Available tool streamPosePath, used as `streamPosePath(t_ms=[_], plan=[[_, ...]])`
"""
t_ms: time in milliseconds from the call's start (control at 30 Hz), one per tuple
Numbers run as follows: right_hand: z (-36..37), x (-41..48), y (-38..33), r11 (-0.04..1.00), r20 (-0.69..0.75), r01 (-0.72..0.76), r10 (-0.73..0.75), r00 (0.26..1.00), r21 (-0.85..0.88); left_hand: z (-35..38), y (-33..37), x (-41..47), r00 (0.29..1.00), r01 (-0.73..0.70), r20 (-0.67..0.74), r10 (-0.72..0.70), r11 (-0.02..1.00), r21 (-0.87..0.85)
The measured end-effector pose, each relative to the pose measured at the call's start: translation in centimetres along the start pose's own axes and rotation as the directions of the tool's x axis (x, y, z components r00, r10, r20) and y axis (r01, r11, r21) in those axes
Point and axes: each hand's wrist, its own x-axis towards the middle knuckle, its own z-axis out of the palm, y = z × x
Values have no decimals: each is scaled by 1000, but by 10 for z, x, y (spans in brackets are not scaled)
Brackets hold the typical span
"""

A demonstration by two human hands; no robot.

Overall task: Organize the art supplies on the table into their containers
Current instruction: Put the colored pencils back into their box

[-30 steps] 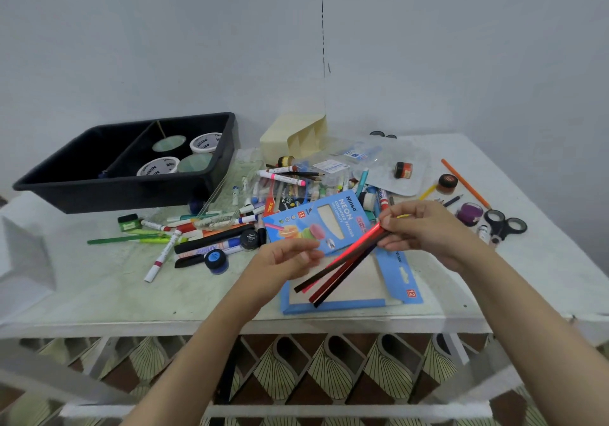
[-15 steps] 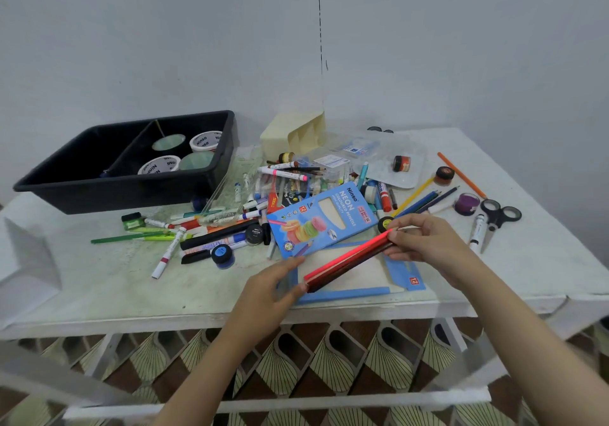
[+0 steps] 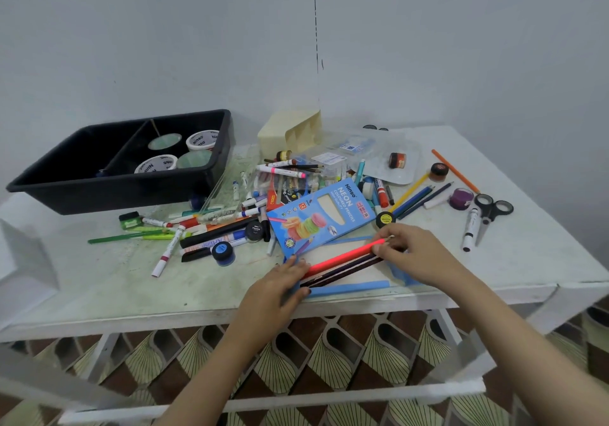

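White table [image 3: 99,287]: marker heap [image 3: 211,227], scissors [image 3: 491,208] (right) flank held pencils [image 3: 342,259].

left hand [image 3: 280,282]: palm down, fingers straight, tips touching pencil bundle [image 3: 342,262]
right hand [image 3: 417,254]: fingers curled, pinching its far end

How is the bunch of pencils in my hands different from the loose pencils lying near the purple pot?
The bunch of pencils is gathered side by side, pinched by the right hand and touched by the left hand; the loose pencils lie untouched, fanned apart. The bunch is neon pink and dark; the loose pencils are yellow and blue. Both slant up toward the right.
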Motion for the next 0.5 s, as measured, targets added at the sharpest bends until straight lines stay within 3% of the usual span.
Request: streamPosePath(t_ms=[167, 267, 500], plan=[[-4, -3, 1, 950, 11, 122, -124, 992, -289, 2, -4, 0, 1000, -29, -5, 30, 999, 14], [-10, -5, 1, 908, -43, 120, -150, 988, -401, 3, -5, 0, 999, -48, -15, 49, 999, 25], [-17, -14, 17, 940, -8, 58, -64, 998, -337, 4, -8, 1, 992, -115, -37, 118, 991, 67]])
